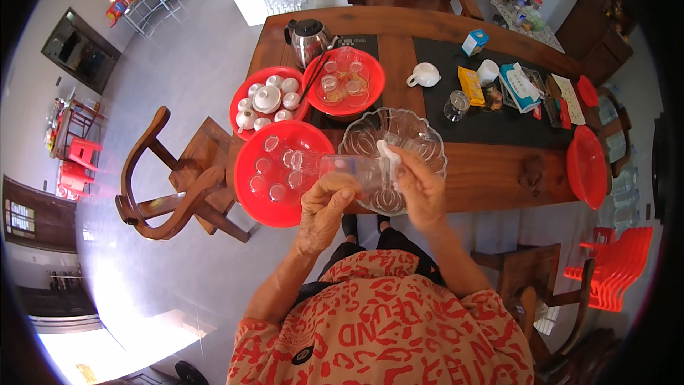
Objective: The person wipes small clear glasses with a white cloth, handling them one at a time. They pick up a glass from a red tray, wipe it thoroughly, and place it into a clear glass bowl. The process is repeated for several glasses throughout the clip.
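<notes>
My left hand (330, 206) grips a clear plastic container (355, 168), perhaps a bottle or a sleeve, lying sideways in the air. My right hand (422, 187) pinches a white tissue or cloth (387, 152) at the container's right end. Beneath them on the table is a scalloped clear glass bowl (430, 136). To its left, several small glass cups (271, 143) rest in a red plastic basin (254, 198). Behind that, a red tray (238, 91) holds white porcelain teacups (290, 85) and a lidded bowl (266, 99). Beside it, another red dish (377, 75) carries clear glasses (354, 86) and dark chopsticks (318, 74).
A steel kettle (309, 43) stands at the back. On the wooden table (481, 171) are a white teapot (426, 74), an upturned glass (457, 106), a yellow packet (471, 86) and a tissue pack (519, 87). A wooden armchair (184, 187) stands left; a red basin (586, 168) is at the right edge.
</notes>
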`<state>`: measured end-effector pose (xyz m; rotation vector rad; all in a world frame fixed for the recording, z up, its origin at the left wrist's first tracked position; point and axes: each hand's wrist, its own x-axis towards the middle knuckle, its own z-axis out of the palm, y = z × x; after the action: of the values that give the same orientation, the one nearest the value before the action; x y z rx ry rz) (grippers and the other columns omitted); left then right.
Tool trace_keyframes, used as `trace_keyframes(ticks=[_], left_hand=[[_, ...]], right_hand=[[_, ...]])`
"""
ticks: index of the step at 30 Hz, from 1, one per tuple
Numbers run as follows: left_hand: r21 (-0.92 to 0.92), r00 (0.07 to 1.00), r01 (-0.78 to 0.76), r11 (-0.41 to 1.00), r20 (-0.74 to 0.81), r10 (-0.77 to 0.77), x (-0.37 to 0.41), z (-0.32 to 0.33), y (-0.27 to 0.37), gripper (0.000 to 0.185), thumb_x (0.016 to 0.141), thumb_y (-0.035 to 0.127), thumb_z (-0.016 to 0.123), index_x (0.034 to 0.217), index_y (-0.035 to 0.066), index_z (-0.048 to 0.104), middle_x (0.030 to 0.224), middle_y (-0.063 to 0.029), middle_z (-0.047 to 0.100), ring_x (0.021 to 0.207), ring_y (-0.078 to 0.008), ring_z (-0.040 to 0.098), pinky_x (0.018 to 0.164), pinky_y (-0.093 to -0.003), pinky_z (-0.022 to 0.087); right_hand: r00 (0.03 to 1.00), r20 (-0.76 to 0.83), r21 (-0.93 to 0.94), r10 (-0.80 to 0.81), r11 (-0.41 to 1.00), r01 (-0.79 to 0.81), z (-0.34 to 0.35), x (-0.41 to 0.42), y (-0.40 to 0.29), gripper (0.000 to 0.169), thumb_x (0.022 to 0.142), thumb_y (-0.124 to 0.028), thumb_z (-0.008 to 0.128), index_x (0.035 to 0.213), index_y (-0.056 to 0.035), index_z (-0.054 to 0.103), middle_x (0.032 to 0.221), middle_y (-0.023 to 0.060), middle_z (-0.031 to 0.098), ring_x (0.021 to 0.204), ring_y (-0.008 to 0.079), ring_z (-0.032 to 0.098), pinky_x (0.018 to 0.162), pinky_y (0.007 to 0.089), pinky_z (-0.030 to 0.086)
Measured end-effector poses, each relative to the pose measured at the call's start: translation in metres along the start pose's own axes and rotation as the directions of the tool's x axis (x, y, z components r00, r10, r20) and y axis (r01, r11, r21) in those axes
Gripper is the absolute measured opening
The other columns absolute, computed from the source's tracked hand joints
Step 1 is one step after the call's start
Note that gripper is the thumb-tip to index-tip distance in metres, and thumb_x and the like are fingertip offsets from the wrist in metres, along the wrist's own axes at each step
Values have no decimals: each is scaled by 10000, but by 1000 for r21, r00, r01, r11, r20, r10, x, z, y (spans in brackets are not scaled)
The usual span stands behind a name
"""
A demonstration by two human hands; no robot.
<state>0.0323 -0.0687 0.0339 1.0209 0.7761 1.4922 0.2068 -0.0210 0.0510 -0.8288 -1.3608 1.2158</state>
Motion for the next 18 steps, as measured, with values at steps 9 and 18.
trace_keyframes(ticks=[9, 18], left_hand=[[-382, 987, 45, 923, -128, -102, 5, 1, -9, 103, 961, 131, 518, 971, 40, 564, 965, -111, 633, 886, -183, 602, 822, -323, 500], [-414, 989, 91, 906, -68, -130, 1, 12, -1, 98, 961, 136, 519, 950, 51, 566, 950, -114, 634, 879, -184, 603, 806, -316, 501]], right_hand=[[953, 57, -151, -297, 941, 302, 9, -17, -4, 365, 798, 97, 609, 1142, -19, 640, 1149, 137, 574, 947, 203, 604, 759, 265, 499], [902, 33, -370, -431, 833, 412, 12, -1, -14, 282, 829, 37, 613, 1105, -18, 636, 1113, 108, 572, 927, 191, 581, 784, 273, 479]])
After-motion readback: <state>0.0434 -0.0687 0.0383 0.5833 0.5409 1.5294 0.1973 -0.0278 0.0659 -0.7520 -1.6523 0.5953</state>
